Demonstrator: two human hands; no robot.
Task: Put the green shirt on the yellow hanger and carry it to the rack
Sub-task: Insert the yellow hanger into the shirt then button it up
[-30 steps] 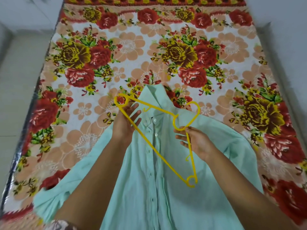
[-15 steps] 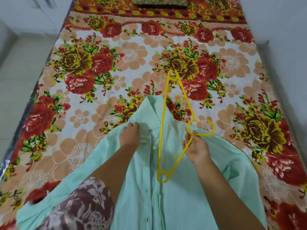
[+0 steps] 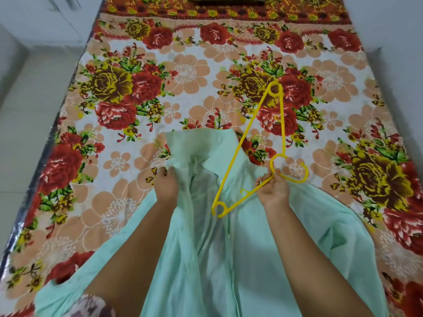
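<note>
Left hand (image 3: 166, 185), just left of centre: fingers curled into the front edge of the pale green thin-woven button-up shirt (image 3: 251, 259), holding that panel raised and open beside the collar. Right hand (image 3: 273, 189), just right of centre: closed round the neck of the thin yellow plastic hanger (image 3: 232, 165) just below its hook, carrying it tilted above the shirt. One shoulder tip low over the button line, the other high toward the upper right; contact between low tip and cloth not discernible. Hanger not yet inside the shirt.

Shirt spread across the lower half of the frame, collar toward the top, on the red, yellow and peach floral bedsheet (image 3: 183, 88). Judged light, limp and half-sheer, apt to sag and slide from any single grip; best taken at collar and shoulder seam. Hanger judged light, stiff, slightly springy, smooth enough to shed cloth; best held at the neck.
</note>
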